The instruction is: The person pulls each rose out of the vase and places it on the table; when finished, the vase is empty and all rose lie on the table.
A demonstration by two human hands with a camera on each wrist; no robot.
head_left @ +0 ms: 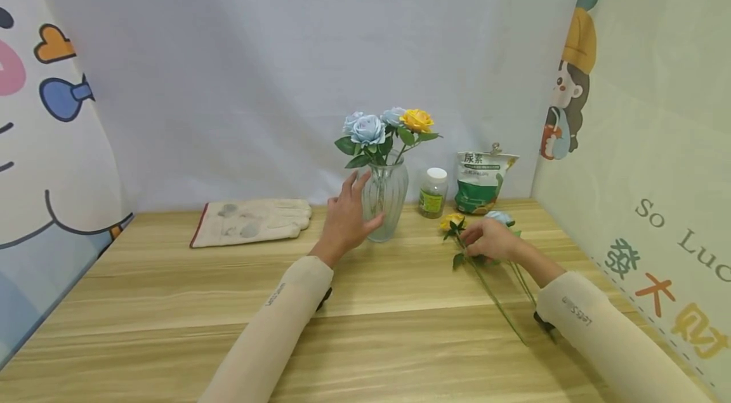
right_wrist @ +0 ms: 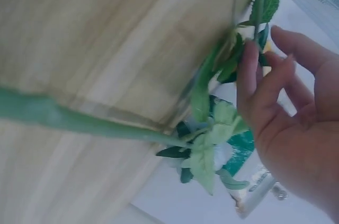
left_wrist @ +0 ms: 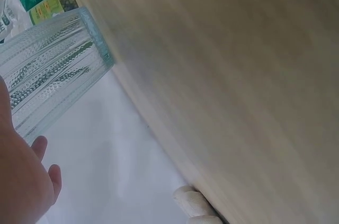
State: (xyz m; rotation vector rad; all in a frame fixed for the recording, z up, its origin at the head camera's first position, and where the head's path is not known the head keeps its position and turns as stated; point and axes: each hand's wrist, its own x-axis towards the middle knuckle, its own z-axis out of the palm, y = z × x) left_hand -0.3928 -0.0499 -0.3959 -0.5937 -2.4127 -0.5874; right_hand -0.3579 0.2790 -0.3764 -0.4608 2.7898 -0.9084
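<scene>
A clear ribbed glass vase [head_left: 387, 203] stands upright, holding several light blue roses [head_left: 368, 130] and one yellow rose [head_left: 417, 120]. My left hand [head_left: 345, 216] is at its left side, fingers spread and thumb across its front; the left wrist view shows the palm close beside the glass [left_wrist: 58, 70]. On the right, my right hand [head_left: 488, 240] pinches the green stem [head_left: 492, 295] of another yellow rose [head_left: 452, 221] just below its head. A blue rose [head_left: 499, 217] lies beside it, partly hidden behind that hand; its leaves [right_wrist: 204, 152] show in the right wrist view.
Behind the loose roses stand a white-capped jar [head_left: 433, 193] and a green and white bag [head_left: 482, 182] with a metal clip. A pale work glove [head_left: 251, 221] lies at the left. A white curtain [head_left: 240, 73] hangs along the table's back edge.
</scene>
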